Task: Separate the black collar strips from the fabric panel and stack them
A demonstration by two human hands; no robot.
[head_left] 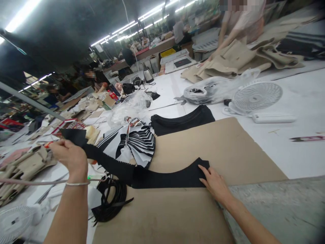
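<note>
A long curved black fabric piece [152, 174] lies across a brown cardboard sheet [215, 149] on the white table. My left hand [68, 156] is raised at the left, fingers closed on the fabric's left end, lifting it off the table. My right hand [214, 183] lies flat with fingers stretched out, pressing the fabric's right end onto the cardboard. A thin bracelet sits on my left wrist.
Black-and-white striped pieces [138, 142] and a black garment piece [181, 122] lie behind. Black straps [111, 200] coil by my left arm. A white fan [256, 96], plastic bags [210, 89] and beige fabric [236, 57] handled by another person lie beyond.
</note>
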